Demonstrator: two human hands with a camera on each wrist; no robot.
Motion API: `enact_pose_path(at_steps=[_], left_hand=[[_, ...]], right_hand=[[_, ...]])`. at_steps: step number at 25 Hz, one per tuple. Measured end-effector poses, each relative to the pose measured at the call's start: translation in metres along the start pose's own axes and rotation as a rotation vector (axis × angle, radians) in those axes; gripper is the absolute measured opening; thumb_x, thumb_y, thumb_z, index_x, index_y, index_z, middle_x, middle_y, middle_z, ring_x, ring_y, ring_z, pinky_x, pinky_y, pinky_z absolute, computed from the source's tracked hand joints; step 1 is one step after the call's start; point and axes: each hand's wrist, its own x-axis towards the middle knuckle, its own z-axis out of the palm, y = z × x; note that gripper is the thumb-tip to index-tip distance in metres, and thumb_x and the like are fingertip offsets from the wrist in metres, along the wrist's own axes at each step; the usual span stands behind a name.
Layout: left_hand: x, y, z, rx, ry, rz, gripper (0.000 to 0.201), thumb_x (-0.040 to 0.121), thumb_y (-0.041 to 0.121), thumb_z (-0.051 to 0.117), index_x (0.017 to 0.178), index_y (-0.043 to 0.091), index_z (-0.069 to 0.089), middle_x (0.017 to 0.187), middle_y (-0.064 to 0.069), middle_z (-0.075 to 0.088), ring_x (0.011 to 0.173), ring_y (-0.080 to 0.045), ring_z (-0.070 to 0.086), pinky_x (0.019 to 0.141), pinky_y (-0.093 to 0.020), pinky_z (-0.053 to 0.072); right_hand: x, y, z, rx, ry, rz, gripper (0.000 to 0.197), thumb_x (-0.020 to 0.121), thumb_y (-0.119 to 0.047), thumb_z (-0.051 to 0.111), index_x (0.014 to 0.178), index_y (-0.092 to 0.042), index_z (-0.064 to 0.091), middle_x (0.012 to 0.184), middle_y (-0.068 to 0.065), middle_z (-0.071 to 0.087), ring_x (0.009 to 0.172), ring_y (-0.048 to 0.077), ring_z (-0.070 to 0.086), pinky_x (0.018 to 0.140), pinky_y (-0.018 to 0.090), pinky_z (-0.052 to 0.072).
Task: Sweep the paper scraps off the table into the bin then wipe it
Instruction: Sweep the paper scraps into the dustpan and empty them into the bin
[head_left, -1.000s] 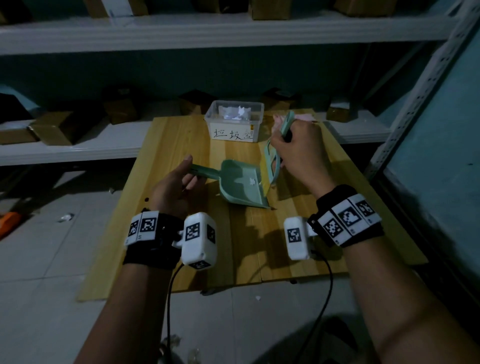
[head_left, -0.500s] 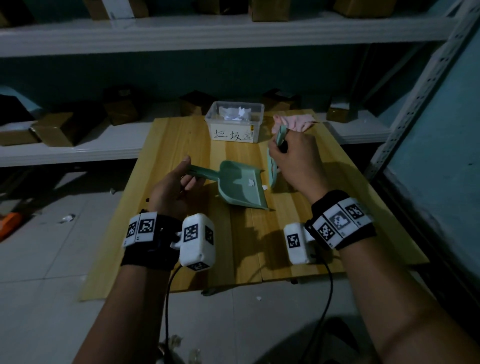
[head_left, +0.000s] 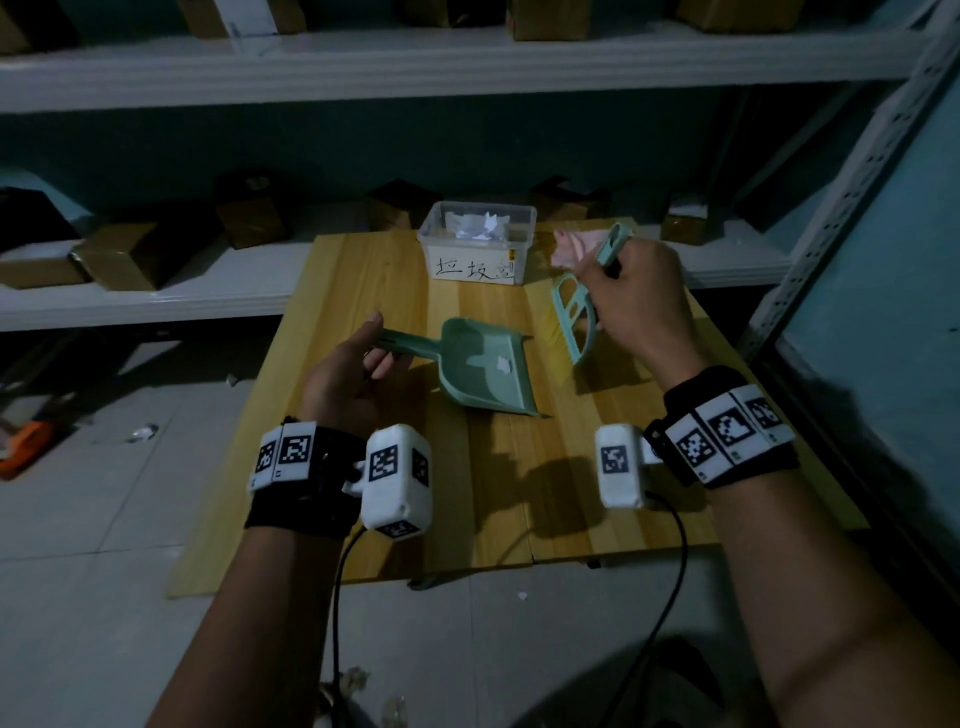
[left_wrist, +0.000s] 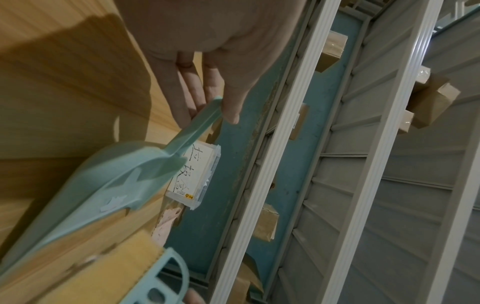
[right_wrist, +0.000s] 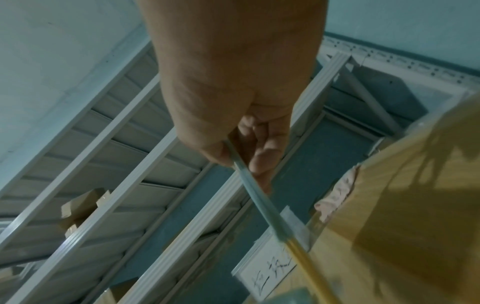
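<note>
My left hand (head_left: 358, 364) pinches the handle of a green dustpan (head_left: 488, 371) between thumb and fingers (left_wrist: 187, 96). The pan lies on the wooden table (head_left: 363, 291) with its mouth to the right. One white paper scrap (head_left: 503, 365) lies inside it, the same scrap (left_wrist: 111, 203) showing in the left wrist view. My right hand (head_left: 631, 304) grips a green hand brush (head_left: 571, 312) by its handle (right_wrist: 255, 195), held up to the right of the pan. The clear labelled bin (head_left: 478, 247) at the table's far edge holds white scraps.
A pink cloth (head_left: 574, 247) lies at the far right of the table, beside the bin. White shelving (head_left: 156, 296) with brown cardboard boxes (head_left: 119, 254) runs behind and above. A metal upright (head_left: 831, 208) stands at the right. The floor drops off left and front.
My right hand has carried the brush a little to the right, away from the dustpan's mouth, and turned it. The left hand and dustpan have hardly moved.
</note>
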Motion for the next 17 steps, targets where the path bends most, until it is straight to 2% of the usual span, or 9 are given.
enact_pose_path(at_steps=[1, 3, 5, 6, 9, 10, 12, 15, 17], left_hand=[[0.0, -0.001, 0.0, 0.008, -0.01, 0.006, 0.019, 0.087, 0.024, 0.071, 0.089, 0.008, 0.062, 0.064, -0.006, 0.069, 0.068, -0.018, 0.069, 0.083, -0.032, 0.06], [0.0, -0.003, 0.0, 0.012, -0.007, 0.018, 0.018, 0.088, 0.024, 0.07, 0.088, 0.008, 0.062, 0.053, -0.005, 0.066, 0.068, -0.018, 0.067, 0.08, -0.032, 0.06], [-0.001, -0.003, -0.001, 0.003, -0.008, 0.024, 0.018, 0.089, 0.023, 0.069, 0.089, 0.007, 0.062, 0.051, -0.005, 0.065, 0.067, -0.018, 0.067, 0.074, -0.032, 0.061], [-0.002, -0.003, -0.001, 0.001, -0.019, 0.025, 0.017, 0.09, 0.023, 0.068, 0.09, 0.007, 0.061, 0.05, -0.004, 0.064, 0.062, -0.017, 0.067, 0.071, -0.031, 0.062], [-0.003, -0.004, -0.001, -0.013, -0.017, 0.047, 0.016, 0.092, 0.021, 0.065, 0.093, 0.006, 0.059, 0.046, -0.003, 0.06, 0.045, -0.014, 0.065, 0.075, -0.031, 0.061], [-0.004, -0.004, -0.001, -0.025, -0.008, 0.052, 0.016, 0.093, 0.02, 0.065, 0.093, 0.006, 0.059, 0.049, -0.005, 0.062, 0.047, -0.014, 0.066, 0.076, -0.032, 0.06], [-0.006, -0.004, 0.0, -0.038, -0.004, 0.054, 0.015, 0.093, 0.019, 0.064, 0.094, 0.005, 0.059, 0.068, -0.008, 0.066, 0.06, -0.017, 0.069, 0.076, -0.032, 0.06], [-0.002, 0.003, -0.008, -0.105, 0.043, 0.094, 0.019, 0.091, 0.016, 0.067, 0.105, 0.004, 0.061, 0.094, -0.012, 0.065, 0.083, -0.022, 0.07, 0.07, -0.034, 0.062], [0.003, 0.008, -0.015, -0.169, 0.091, 0.167, 0.019, 0.09, 0.014, 0.068, 0.105, 0.004, 0.06, 0.098, -0.013, 0.064, 0.089, -0.023, 0.069, 0.066, -0.033, 0.062]], right_hand=[[0.0, 0.0, 0.0, -0.016, -0.05, 0.027, 0.021, 0.099, -0.025, 0.055, 0.082, -0.016, 0.063, 0.081, 0.001, 0.069, 0.066, 0.007, 0.067, 0.047, 0.015, 0.048], [-0.001, 0.0, 0.003, 0.011, -0.165, 0.111, 0.016, 0.097, -0.022, 0.058, 0.088, -0.012, 0.067, 0.084, 0.003, 0.071, 0.061, 0.007, 0.068, 0.045, 0.016, 0.048], [-0.005, -0.002, 0.007, 0.039, -0.242, 0.148, 0.015, 0.096, -0.022, 0.059, 0.093, -0.011, 0.068, 0.082, 0.003, 0.071, 0.052, 0.004, 0.066, 0.044, 0.016, 0.048], [-0.006, -0.002, 0.008, 0.053, -0.26, 0.147, 0.015, 0.096, -0.022, 0.058, 0.093, -0.011, 0.068, 0.081, 0.002, 0.071, 0.05, 0.002, 0.066, 0.043, 0.016, 0.047], [-0.007, -0.007, 0.006, 0.176, -0.265, 0.135, 0.016, 0.097, -0.018, 0.057, 0.093, -0.007, 0.068, 0.079, 0.003, 0.071, 0.05, 0.001, 0.065, 0.042, 0.013, 0.045], [-0.007, -0.008, 0.005, 0.227, -0.245, 0.135, 0.017, 0.097, -0.017, 0.056, 0.094, -0.005, 0.068, 0.079, 0.004, 0.071, 0.05, 0.002, 0.066, 0.042, 0.013, 0.045], [-0.005, -0.009, 0.001, 0.303, -0.148, 0.141, 0.019, 0.098, -0.018, 0.056, 0.099, -0.004, 0.068, 0.081, 0.004, 0.072, 0.054, 0.003, 0.068, 0.042, 0.012, 0.045], [-0.002, -0.007, -0.007, 0.322, 0.05, 0.16, 0.017, 0.097, -0.024, 0.057, 0.103, -0.011, 0.066, 0.086, -0.001, 0.071, 0.065, 0.003, 0.071, 0.048, 0.012, 0.05], [0.0, -0.003, -0.012, 0.331, 0.132, 0.187, 0.013, 0.096, -0.024, 0.058, 0.101, -0.014, 0.065, 0.086, -0.003, 0.07, 0.069, 0.002, 0.07, 0.052, 0.014, 0.053]])
